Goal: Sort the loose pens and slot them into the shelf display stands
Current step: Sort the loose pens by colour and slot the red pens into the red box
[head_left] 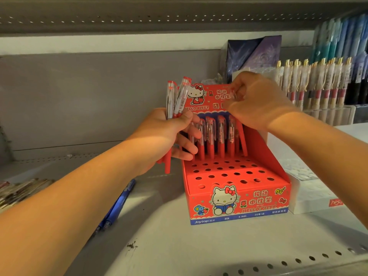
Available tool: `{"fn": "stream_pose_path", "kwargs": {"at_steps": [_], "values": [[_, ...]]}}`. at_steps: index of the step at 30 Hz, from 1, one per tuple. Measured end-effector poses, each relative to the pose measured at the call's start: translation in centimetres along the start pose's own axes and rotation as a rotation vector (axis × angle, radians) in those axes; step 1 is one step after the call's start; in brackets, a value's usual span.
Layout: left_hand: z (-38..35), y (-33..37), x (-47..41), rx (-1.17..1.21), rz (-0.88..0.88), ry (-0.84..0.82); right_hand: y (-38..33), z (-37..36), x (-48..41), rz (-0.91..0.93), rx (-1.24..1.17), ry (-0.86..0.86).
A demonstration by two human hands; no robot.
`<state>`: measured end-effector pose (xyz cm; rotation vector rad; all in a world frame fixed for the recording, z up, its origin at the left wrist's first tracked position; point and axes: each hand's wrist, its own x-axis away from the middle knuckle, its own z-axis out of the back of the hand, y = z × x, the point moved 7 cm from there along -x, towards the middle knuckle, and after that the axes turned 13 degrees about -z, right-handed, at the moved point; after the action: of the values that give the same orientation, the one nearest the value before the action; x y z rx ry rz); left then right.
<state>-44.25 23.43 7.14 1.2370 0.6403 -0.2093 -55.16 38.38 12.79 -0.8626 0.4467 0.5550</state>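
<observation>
- Left hand: fingers clenched round a bundle of red pens. Long axis near upright, leaning slightly right. Clear clicker ends are above the fist, red grips stick out below it.
- Right hand: fingers curled in a pinch on the clear top of one pen. It's blurred and the rest of the barrel is hidden behind the hand, so I can't call its tilt.
- Stand sits on the shelf between the two forearms, stepped up towards the back.
- Back row is stocked with pens standing upright, tips down in their sockets. Its left end is hidden behind the left fingers.
- Key relation: the free holes lie below and nearer the person than the right hand. My read is that the pinched pen has to go down point first, axis kept upright, into the row just in front of the stocked one.
- The right hand is nearer that spot. The left is beside the stand's left edge, feeding stock.
- Materials: the stand is glossy printed card with punched round holes. It's thin, so a skewed entry could snag a rim.
- The pens have hard clear upper barrels with clips and matte red grips that look rubbery.
- Shelf is painted metal with a perforated front edge.
- Blue pens lie loose on the shelf under the left forearm.
</observation>
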Motion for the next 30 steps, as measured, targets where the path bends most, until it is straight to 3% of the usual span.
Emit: {"fn": "stream_pose_path", "kwargs": {"at_steps": [16, 26, 30], "values": [[-0.1, 0.1, 0.1, 0.002, -0.007, -0.023, -0.1, -0.1, 0.4, -0.023, 0.108, -0.045], [-0.3, 0.2, 0.2, 0.002, 0.001, -0.032, -0.5, -0.9, 1.2, -0.029, 0.498, -0.086], [-0.4, 0.2, 0.3, -0.013, 0.007, -0.033, -0.6, -0.5, 1.3, -0.034, 0.528, -0.058]]}}
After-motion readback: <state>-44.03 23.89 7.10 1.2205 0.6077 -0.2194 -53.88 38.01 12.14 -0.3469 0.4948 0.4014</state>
